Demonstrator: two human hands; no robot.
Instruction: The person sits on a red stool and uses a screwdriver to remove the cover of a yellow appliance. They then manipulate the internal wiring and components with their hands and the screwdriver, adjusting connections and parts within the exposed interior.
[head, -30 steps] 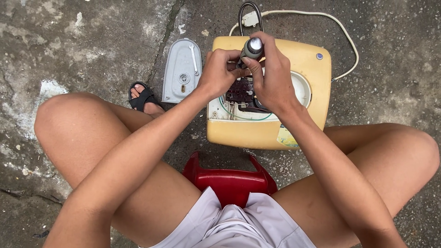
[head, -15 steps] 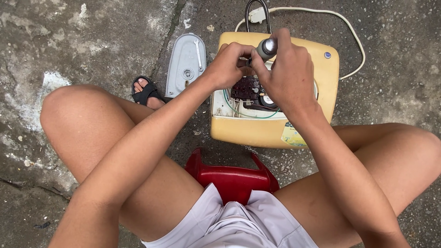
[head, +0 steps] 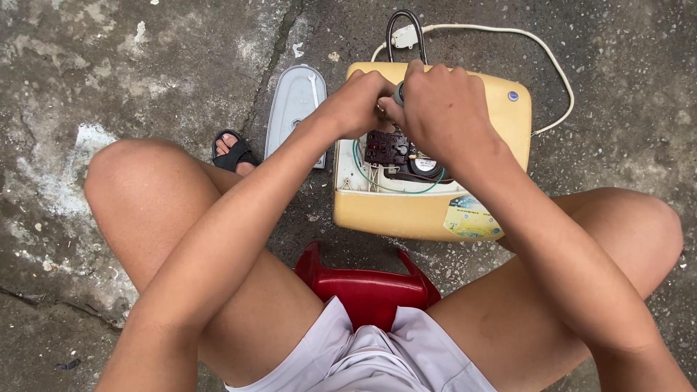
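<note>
A yellowish plastic appliance housing (head: 501, 109) lies open on the concrete between my knees. Its inside shows dark parts (head: 396, 154) and green wire. My right hand (head: 444, 109) is closed around a grey-handled tool (head: 398, 93), held upright over the open compartment; only a bit of the handle shows. My left hand (head: 357, 101) is next to it, fingers curled at the tool's shaft and the rim of the opening. What its fingertips touch is hidden.
A pale grey removed cover panel (head: 294, 109) lies left of the housing. A white cord (head: 501, 33) and a black loop (head: 406, 22) run from the housing's far side. I sit on a low red stool (head: 363, 287), my sandalled foot (head: 232, 151) by the panel.
My right hand has closed further over the tool, so less of its grey handle shows. Both hands stay over the open compartment; the view has shifted slightly.
</note>
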